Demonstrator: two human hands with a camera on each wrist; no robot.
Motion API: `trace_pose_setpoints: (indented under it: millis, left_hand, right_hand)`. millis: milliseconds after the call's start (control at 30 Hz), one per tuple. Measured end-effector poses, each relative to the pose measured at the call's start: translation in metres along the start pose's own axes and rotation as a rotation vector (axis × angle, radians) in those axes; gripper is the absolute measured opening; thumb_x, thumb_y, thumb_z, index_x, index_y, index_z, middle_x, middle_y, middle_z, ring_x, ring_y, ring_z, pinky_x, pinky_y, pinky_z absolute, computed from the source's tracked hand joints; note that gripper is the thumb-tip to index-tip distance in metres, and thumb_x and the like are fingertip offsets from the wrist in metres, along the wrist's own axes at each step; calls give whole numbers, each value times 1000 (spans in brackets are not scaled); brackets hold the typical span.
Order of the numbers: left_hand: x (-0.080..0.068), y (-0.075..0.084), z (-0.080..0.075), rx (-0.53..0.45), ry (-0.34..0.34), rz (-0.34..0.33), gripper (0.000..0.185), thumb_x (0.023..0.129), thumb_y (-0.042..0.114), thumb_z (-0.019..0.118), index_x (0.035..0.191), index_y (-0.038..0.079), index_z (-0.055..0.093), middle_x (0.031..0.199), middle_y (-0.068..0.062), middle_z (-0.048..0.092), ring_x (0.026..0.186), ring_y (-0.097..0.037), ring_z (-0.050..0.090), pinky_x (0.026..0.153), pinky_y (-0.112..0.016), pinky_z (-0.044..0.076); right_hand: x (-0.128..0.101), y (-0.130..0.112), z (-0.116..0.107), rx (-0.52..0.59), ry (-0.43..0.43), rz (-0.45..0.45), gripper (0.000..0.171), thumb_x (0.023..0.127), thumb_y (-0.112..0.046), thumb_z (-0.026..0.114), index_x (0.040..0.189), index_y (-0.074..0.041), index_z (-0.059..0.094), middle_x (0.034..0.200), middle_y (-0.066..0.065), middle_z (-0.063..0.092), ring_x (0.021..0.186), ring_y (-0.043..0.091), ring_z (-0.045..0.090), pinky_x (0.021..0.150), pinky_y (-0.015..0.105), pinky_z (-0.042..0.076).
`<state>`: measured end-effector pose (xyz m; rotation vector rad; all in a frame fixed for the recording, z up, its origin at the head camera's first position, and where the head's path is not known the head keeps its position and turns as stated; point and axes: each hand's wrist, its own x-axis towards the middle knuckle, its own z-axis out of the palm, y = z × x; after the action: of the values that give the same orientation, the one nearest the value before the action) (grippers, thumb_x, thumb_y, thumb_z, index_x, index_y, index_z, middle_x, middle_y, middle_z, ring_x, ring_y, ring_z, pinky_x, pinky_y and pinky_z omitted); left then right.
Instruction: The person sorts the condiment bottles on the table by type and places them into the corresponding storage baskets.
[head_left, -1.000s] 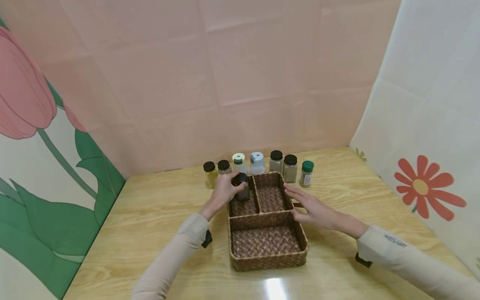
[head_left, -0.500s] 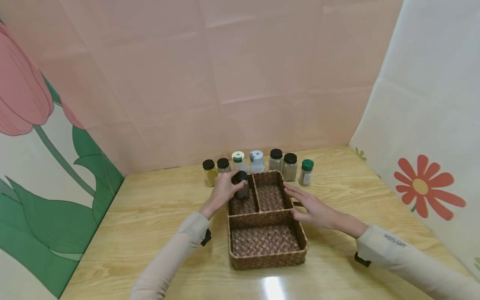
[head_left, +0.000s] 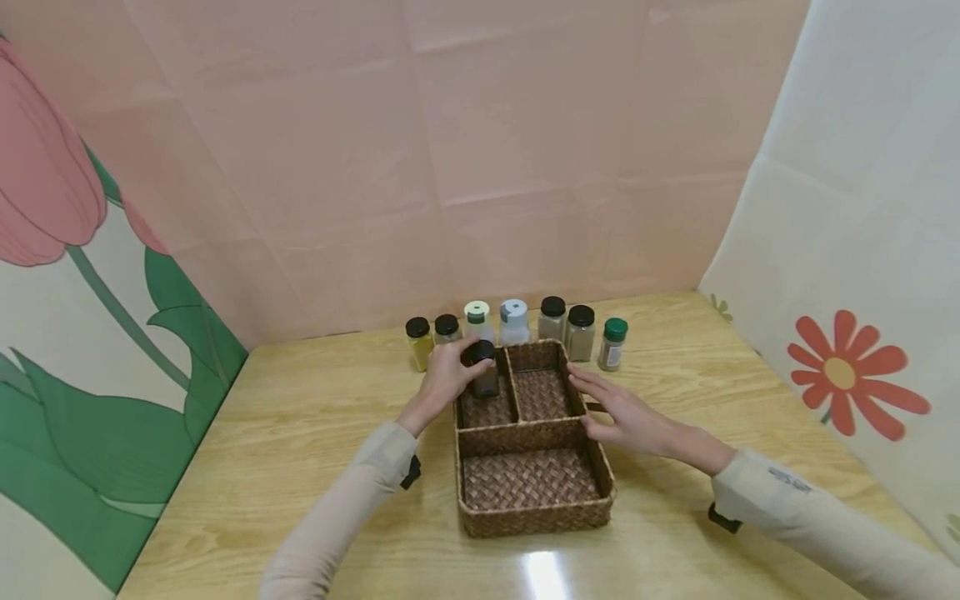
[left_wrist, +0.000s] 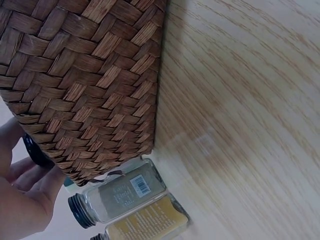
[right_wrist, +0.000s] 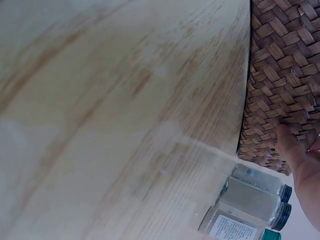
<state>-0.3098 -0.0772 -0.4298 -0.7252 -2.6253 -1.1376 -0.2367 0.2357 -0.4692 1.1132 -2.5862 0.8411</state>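
Observation:
My left hand (head_left: 444, 377) pinches a dark spice jar (head_left: 486, 380) with a black lid by its top. The jar stands upright inside the back left compartment of a brown woven basket (head_left: 536, 525). In the left wrist view the basket's side wall (left_wrist: 95, 85) hides most of that jar; only its black lid (left_wrist: 37, 150) shows beside the fingers. My right hand (head_left: 633, 419) rests against the basket's right side with its fingers extended. A fingertip touches the weave (right_wrist: 285, 75) in the right wrist view. The back right and front compartments hold nothing.
Behind the basket stands a row of several bottles: a yellow jar (head_left: 420, 346), a black-lidded jar (head_left: 447, 327), two white-capped bottles, including one with a bluish cap (head_left: 514, 321), two black-lidded jars, including a greyish one (head_left: 581, 337), and a green-lidded jar (head_left: 612, 346). A pink cloth (head_left: 450, 167) hangs behind.
Both hands, the spice jar and the basket keep their places; the head view shifts only slightly.

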Motion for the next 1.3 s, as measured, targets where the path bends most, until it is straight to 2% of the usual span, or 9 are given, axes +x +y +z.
trace_pose_setpoints:
  millis: [133,267,333,400,533,667,833,1067,1300]
  left_hand:
    - [0,-1,0,7,0,-1,47,90,23,76,132,6,63,97,-13,71,53,-14,57,48,-25,42]
    - [0,0,-2,-16,0,-35,52,89,26,76,135,7,62,121,-13,68,90,-21,69,73,-34,58]
    - [0,0,-4,-27,2,-46,53,89,28,76,136,8,61,129,-12,64,107,-24,66,86,-39,57]
    - [0,1,-6,-38,10,-45,52,90,29,75,135,8,61,130,-12,64,115,-24,63,92,-40,55]
    - [-1,1,-9,-53,34,-28,47,92,29,73,132,8,63,126,-13,66,113,-25,64,91,-40,56]
    - [-2,0,-10,-90,64,-21,44,93,28,72,130,6,64,122,-17,67,109,-28,66,88,-41,57]
    - [-4,-3,-12,-120,120,-25,35,95,25,70,124,6,68,115,-14,70,101,-23,69,83,-35,59]
    - [-6,-7,-13,-93,189,17,26,95,20,69,117,6,71,104,-8,73,89,-19,71,75,-32,60]
    - [-7,-11,-14,-58,245,47,19,94,16,70,109,5,74,103,-11,72,85,-23,69,74,-38,60]
  right_hand:
    - [0,-1,0,0,-5,8,64,90,-6,63,147,10,38,153,27,32,128,41,48,87,49,55]
    - [0,-2,-1,2,-8,9,64,90,-6,63,146,10,38,153,28,32,128,41,48,88,49,55]
    - [0,-2,-1,2,-7,10,64,90,-6,63,147,10,38,153,28,32,127,41,50,86,46,55]
    - [0,-2,-1,7,-6,10,65,90,-6,63,147,9,38,153,28,32,124,40,52,82,43,56]
    - [1,-1,-1,3,-8,16,65,90,-6,63,148,9,37,154,27,32,123,37,53,77,38,55]
    - [1,-1,-2,-3,-10,19,66,90,-6,64,148,9,37,154,26,32,125,37,52,78,38,54]
    - [1,-1,-1,1,-9,14,65,90,-6,63,148,9,37,154,27,32,123,38,53,78,39,55]
    - [0,-1,0,2,-6,16,65,91,-6,63,148,8,37,155,25,31,126,39,51,84,45,55]
    - [1,-1,0,-6,-2,15,65,91,-7,63,148,8,37,156,22,31,128,40,49,85,47,55]
